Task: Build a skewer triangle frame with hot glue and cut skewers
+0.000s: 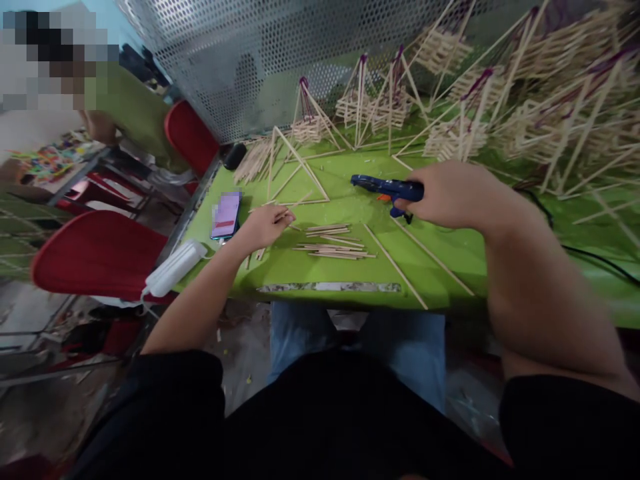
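My right hand [453, 195] grips a blue glue gun [385, 189], its nozzle pointing left just above the green table [450, 253]. My left hand [265, 227] pinches a thin wooden stick [290, 212] near the table's left side. A pile of short sticks [335, 243] lies between both hands. A stick pyramid frame [293, 170] stands just behind my left hand. Two long sticks [420, 260] lie slanted at the front edge.
A phone [226, 215] lies at the table's left edge, a white power strip [175, 267] beside it. Many finished stick structures [500, 107] crowd the back and right. Red chairs [95, 257] stand to the left; another person in green [130, 110] sits beyond. A black cable [595, 260] runs right.
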`<action>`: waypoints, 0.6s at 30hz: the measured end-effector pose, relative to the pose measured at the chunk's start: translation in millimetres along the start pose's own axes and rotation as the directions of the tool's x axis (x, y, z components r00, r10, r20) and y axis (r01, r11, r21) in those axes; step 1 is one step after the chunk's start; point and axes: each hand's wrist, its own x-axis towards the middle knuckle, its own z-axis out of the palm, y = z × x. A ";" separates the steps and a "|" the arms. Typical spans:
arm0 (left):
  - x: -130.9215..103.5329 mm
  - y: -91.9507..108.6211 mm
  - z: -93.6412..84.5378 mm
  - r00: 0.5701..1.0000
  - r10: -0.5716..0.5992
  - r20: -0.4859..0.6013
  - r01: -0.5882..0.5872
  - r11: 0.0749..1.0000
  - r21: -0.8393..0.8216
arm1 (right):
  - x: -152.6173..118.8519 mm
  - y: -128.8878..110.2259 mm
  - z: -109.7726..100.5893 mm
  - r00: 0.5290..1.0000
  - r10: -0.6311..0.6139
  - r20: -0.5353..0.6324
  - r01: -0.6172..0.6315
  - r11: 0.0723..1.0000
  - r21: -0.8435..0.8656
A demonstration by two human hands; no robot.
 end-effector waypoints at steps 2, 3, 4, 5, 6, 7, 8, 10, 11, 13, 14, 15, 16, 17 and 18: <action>13.1 -4.6 4.1 0.995 -0.024 0.092 0.011 0.990 0.141 | -0.5 0.8 -1.6 1.000 -0.008 0.010 0.008 1.000 0.006; 17.5 -5.6 2.9 0.991 -0.035 0.127 0.007 0.977 0.212 | -0.7 0.9 -2.1 1.000 -0.011 0.017 0.010 1.000 0.010; 20.2 -5.8 0.2 0.987 -0.044 0.155 0.001 0.962 0.272 | -1.0 0.9 -2.6 1.000 -0.013 0.026 0.013 1.000 0.013; 21.1 -5.6 -3.5 0.982 -0.054 0.180 -0.007 0.947 0.320 | -1.5 0.9 -3.2 0.999 -0.016 0.035 0.016 1.000 0.012; 20.2 -5.4 -7.6 0.978 -0.062 0.201 -0.014 0.935 0.355 | -2.0 1.0 -3.8 0.999 -0.018 0.041 0.018 1.000 0.007; 17.5 -5.4 -11.8 0.975 -0.066 0.213 -0.020 0.927 0.376 | -2.5 1.3 -4.7 0.999 -0.018 0.046 0.019 1.000 -0.003; 12.9 -5.9 -15.7 0.976 -0.065 0.208 -0.020 0.923 0.384 | -3.1 1.9 -5.6 0.999 -0.019 0.050 0.020 1.000 -0.015; -1.9 -8.8 -21.3 0.991 -0.070 0.114 0.025 0.935 0.355 | -3.8 3.7 -7.3 0.998 -0.022 0.057 0.024 0.999 -0.029; -11.9 -11.0 -22.2 0.996 -0.078 0.037 0.064 0.954 0.294 | -4.0 4.8 -7.8 0.998 -0.023 0.060 0.025 0.999 -0.029; -35.6 -15.2 -18.3 0.987 -0.113 -0.115 0.120 0.991 0.055 | -3.8 7.0 -7.8 0.998 -0.022 0.058 0.023 0.999 -0.023; -48.2 -16.4 -12.9 0.977 -0.128 -0.171 0.111 0.988 -0.106 | -3.6 7.9 -7.1 0.998 -0.023 0.051 0.024 0.999 -0.022; -60.4 -16.4 -5.1 0.965 -0.138 -0.223 0.076 0.961 -0.267 | -3.3 8.7 -6.1 0.999 -0.028 0.046 0.029 0.999 -0.021; -71.6 -14.7 4.8 0.950 -0.140 -0.279 0.017 0.916 -0.402 | -3.0 9.3 -4.7 0.999 -0.035 0.040 0.036 0.999 -0.024; -81.1 -11.3 16.2 0.926 -0.143 -0.350 -0.059 0.860 -0.507 | -2.7 9.8 -3.1 0.998 -0.044 0.038 0.045 0.999 -0.029; -88.5 -6.0 28.5 0.888 -0.154 -0.433 -0.145 0.799 -0.584 | -2.4 10.1 -1.3 0.998 -0.056 0.038 0.058 0.998 -0.034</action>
